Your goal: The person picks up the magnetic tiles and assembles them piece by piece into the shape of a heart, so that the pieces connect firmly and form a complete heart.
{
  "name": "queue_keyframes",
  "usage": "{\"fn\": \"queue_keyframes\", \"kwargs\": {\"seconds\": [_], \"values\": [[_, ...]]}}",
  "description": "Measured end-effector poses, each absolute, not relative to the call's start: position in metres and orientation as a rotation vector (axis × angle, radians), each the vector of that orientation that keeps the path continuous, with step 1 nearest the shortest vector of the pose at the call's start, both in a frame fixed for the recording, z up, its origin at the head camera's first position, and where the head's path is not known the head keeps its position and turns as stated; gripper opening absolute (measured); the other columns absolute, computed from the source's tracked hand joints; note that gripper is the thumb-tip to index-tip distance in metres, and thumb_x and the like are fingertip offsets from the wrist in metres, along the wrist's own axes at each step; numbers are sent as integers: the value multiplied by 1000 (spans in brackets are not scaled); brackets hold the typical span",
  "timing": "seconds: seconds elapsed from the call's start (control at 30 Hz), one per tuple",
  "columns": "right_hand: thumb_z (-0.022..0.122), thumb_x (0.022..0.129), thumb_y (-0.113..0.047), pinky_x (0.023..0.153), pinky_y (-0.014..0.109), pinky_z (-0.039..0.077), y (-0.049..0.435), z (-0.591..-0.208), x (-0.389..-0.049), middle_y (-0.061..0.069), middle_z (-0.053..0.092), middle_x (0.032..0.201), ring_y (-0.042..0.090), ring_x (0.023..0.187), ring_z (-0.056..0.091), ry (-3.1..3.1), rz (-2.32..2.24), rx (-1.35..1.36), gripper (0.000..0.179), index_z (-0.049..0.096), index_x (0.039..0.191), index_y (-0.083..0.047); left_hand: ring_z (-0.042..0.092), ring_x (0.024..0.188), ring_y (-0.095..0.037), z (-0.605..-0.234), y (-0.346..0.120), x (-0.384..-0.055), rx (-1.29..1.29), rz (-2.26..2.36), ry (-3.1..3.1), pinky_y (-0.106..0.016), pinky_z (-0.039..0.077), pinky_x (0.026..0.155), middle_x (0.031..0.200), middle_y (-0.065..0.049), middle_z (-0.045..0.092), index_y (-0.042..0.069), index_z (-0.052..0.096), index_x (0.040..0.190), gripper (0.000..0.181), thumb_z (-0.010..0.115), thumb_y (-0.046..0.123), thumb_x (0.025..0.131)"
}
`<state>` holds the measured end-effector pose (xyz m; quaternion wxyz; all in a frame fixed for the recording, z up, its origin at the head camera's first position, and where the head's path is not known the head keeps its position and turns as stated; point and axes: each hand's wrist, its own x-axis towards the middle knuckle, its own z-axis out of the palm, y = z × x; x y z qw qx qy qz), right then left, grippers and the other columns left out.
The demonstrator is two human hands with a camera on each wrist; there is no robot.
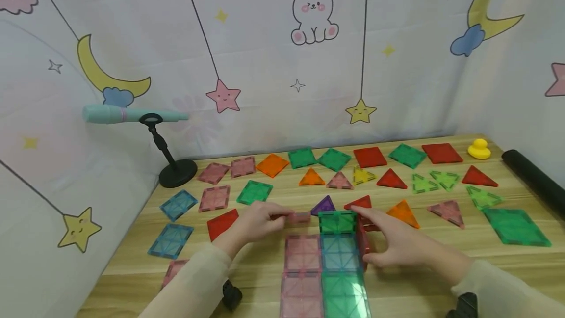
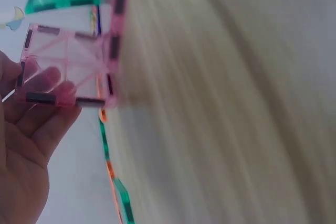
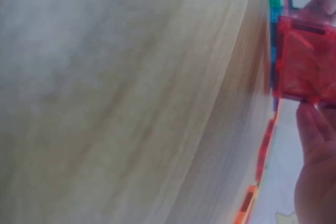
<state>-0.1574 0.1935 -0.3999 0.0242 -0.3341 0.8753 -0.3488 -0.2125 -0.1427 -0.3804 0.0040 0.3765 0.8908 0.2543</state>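
My left hand pinches a clear pink square magnetic tile, held upright near the far edge of a flat pink tile. On the other side, my right hand grips a red square tile by its edges, with thumb and fingers at opposite ends. That red tile stands along the right edge of a flat blue tile. A green tile stands upright at the blue tile's far edge. Nearer to me, another pink tile and a green tile lie flat, adjoining them.
Loose square and triangular tiles, such as a purple triangle and an orange triangle, lie across the wooden table. A black stand holding a light-blue stick is at the back left. A yellow duck sits at the back right.
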Motion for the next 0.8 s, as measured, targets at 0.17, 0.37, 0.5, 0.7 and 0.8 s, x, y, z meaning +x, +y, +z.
{"fn": "queue_keyframes", "kwargs": {"seconds": [0.17, 0.37, 0.5, 0.7, 0.8], "values": [[79, 74, -28, 91, 40, 46, 194, -400, -159, -2, 44, 137, 14, 115, 50, 2730, -1059, -1044, 89, 29, 147, -17, 60, 76, -7, -372, -133, -206, 1021, 997, 2611, -25, 49, 70, 103, 4, 68, 15, 68, 115, 24, 51, 20, 98], [79, 75, -29, 92, 37, 46, 193, -402, -161, -3, 44, 135, 12, 113, 51, 2705, -1083, -1067, 88, 27, 147, -25, 59, 106, -16, -373, -155, -221, 777, 1118, 2633, -36, 47, 89, 118, 0, 62, 10, 60, 126, 35, 57, 27, 95], [79, 75, -25, 92, 35, 46, 193, -403, -161, -3, 45, 134, 11, 113, 52, 2680, -1116, -1076, 89, 27, 146, -26, 53, 115, -26, -381, -175, -239, 587, 985, 2815, -46, 42, 94, 126, -6, 58, 11, 56, 130, 40, 61, 24, 92], [78, 76, -28, 92, 38, 46, 194, -401, -160, 0, 46, 134, 14, 113, 52, 2683, -1098, -1089, 87, 27, 147, -22, 49, 120, -32, -392, -186, -251, 463, 654, 2811, -50, 39, 97, 132, -13, 53, 17, 51, 136, 50, 66, 23, 89], [78, 76, -28, 92, 39, 45, 195, -401, -160, 0, 46, 135, 14, 114, 52, 2702, -1085, -1071, 87, 28, 147, -19, 50, 119, -29, -391, -182, -250, 536, 663, 2755, -47, 40, 97, 130, -10, 54, 17, 52, 135, 51, 68, 22, 87]]}}
